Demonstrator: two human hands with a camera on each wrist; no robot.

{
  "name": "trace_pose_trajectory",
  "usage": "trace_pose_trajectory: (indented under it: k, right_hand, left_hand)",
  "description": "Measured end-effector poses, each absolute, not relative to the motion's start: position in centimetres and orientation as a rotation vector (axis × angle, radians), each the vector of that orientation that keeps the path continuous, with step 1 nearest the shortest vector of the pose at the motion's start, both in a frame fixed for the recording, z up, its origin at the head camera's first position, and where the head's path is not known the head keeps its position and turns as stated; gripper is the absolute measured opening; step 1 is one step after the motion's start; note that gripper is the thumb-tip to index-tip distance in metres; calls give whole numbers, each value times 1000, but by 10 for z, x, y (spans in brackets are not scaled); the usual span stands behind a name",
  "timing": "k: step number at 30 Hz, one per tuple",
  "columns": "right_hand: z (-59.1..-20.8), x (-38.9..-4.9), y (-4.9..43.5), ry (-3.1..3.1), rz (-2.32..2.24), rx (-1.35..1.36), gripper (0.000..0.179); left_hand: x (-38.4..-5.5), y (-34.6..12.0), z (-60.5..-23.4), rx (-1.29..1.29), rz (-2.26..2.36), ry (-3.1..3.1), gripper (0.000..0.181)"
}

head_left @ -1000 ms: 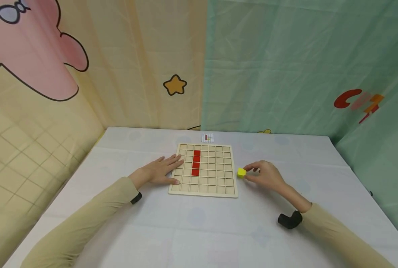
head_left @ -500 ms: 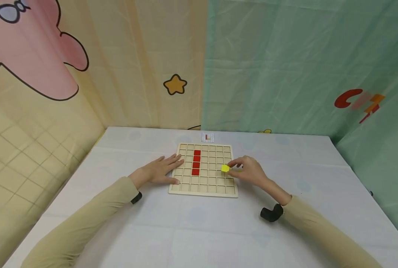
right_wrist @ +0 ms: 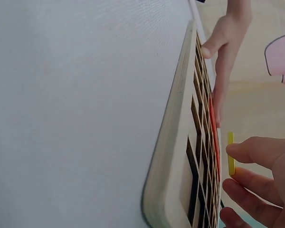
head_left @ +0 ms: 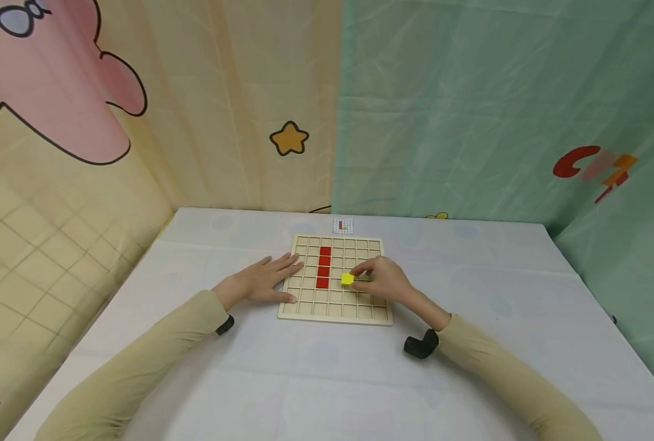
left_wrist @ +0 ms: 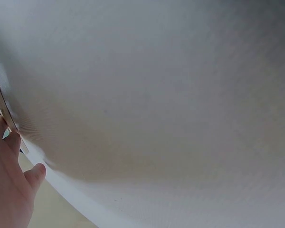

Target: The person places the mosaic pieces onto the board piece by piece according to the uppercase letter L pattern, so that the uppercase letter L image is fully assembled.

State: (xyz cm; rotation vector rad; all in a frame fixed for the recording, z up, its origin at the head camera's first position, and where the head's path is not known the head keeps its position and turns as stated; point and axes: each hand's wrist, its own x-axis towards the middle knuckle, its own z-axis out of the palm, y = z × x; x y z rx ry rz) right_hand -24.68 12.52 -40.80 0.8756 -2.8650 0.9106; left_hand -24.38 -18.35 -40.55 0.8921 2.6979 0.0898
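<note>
A pale wooden grid board [head_left: 308,309] lies on the table, with a column of red tiles [head_left: 324,261] set in its cells left of the middle. My left hand [head_left: 262,280] rests with spread, straight fingers on the board's left edge. Between the thumb and fingertips of my right hand [head_left: 387,280] I pinch a yellow tile [head_left: 347,279]. It is over the board, to the right of the lowest red tile. In the right wrist view the thin yellow tile [right_wrist: 231,154] shows edge-on, held off the grid surface.
Behind the board lies a small printed grid card [head_left: 343,226] with a red and yellow pattern. A white cloth covers the table [head_left: 316,380]. Printed curtains [head_left: 443,110] hang along the back and sides.
My right hand has carried the yellow tile leftward, from beside the board's right edge to over its cells near the red column. The left hand stays in place.
</note>
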Motion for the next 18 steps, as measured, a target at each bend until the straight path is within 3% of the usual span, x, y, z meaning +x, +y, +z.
trace_pose_trajectory:
  k: [18]
  right_hand:
    - [-411,-250,104,-2943,888,886,22]
  left_hand:
    - [-246,-183,-409,858,41,2702,87]
